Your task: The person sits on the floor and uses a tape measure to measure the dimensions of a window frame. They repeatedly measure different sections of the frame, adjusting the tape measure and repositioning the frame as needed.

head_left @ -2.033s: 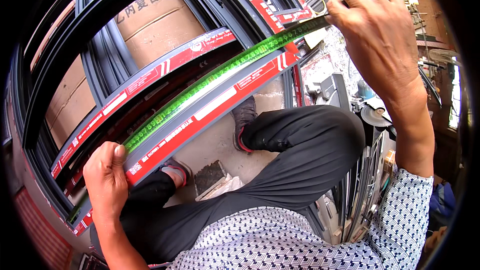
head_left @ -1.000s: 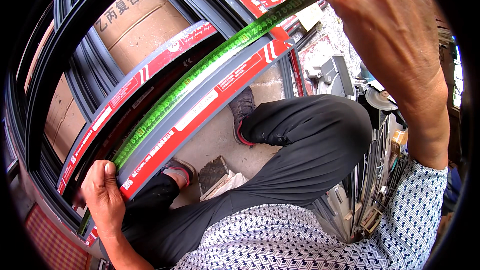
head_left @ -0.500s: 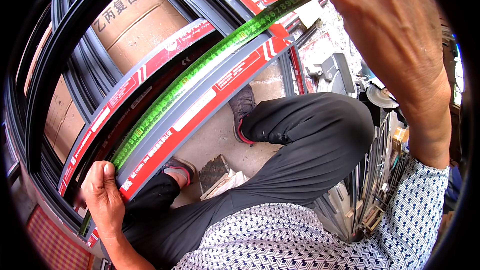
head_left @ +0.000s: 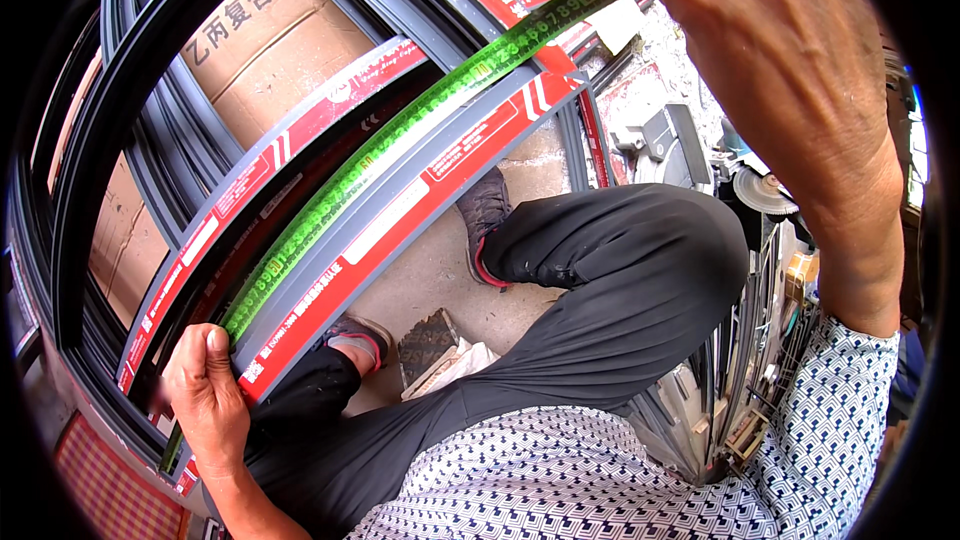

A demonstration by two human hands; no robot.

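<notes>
A green tape measure blade [head_left: 335, 195] stretches in a long curve between my hands, over a grey metal frame. It lies along the inner side of a grey bar with red printed film [head_left: 470, 155]. At the lower left, my left hand [head_left: 207, 395] is closed around the bar's end, its thumb pressed beside the blade. The blade shows again just below that hand. My right hand [head_left: 760, 40], at the upper right, has closed fingers on the blade's other end. Its fingertips are partly cut off at the top edge, and no tape case shows.
Brown cardboard [head_left: 285, 60] and stacked dark frame profiles [head_left: 185, 130] lie at the left and back. A saw with a round blade [head_left: 763, 192] stands at the right, above a bundle of long strips [head_left: 715, 360]. My bent leg [head_left: 620, 260] and shoes are near the frame.
</notes>
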